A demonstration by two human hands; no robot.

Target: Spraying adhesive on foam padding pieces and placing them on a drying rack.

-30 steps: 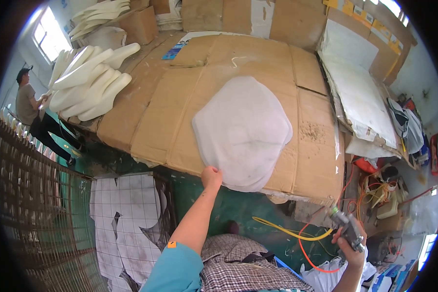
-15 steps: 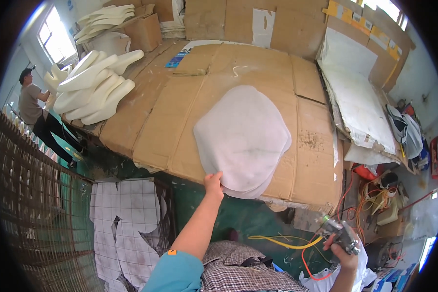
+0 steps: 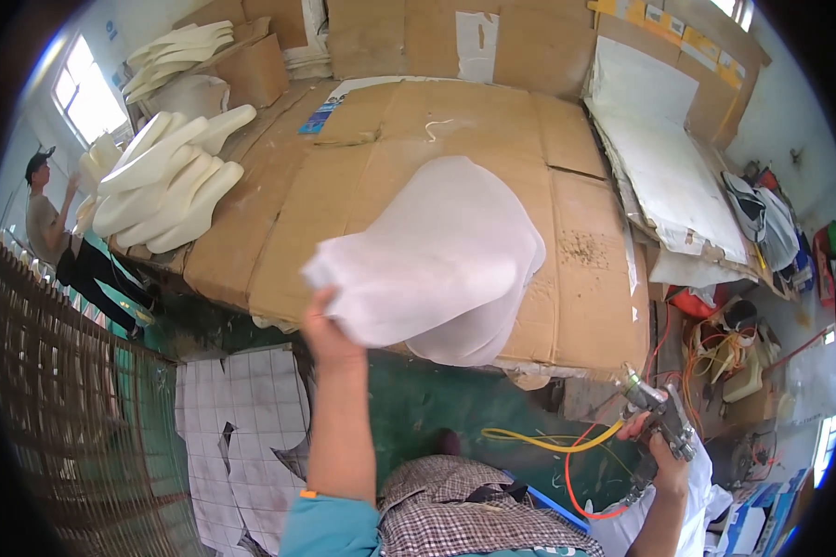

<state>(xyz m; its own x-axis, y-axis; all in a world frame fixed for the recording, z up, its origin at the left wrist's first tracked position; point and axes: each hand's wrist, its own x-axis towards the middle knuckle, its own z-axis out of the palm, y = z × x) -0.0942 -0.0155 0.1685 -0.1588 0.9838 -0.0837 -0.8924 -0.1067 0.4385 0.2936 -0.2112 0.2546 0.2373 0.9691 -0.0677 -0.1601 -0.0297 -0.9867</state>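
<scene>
My left hand (image 3: 333, 332) is closed on the edge of a pale, thin sheet (image 3: 409, 278) of fabric or foam. The sheet is lifted and folded toward the left over the cardboard-covered table (image 3: 316, 200). Beneath it lies at least one more pale sheet (image 3: 483, 330) of like colour, its lower end at the table's front edge. At the lower right, my right hand (image 3: 667, 459) grips a metal spray gun (image 3: 658, 408), its nozzle pointing up and left. A yellow hose (image 3: 553, 447) runs near the gun.
Pale curved foam pieces (image 3: 167, 186) are stacked at the table's left, near a person (image 3: 51, 223) standing there. A wire rack (image 3: 74, 408) and a gridded white board (image 3: 241, 418) stand lower left. Tangled hoses (image 3: 711, 348) and a white-covered bench (image 3: 669, 167) are at the right.
My left hand has moved left and slightly up, pulling the top sheet's near edge off the pile. The spray gun stays in my right hand, and the view has shifted slightly.
</scene>
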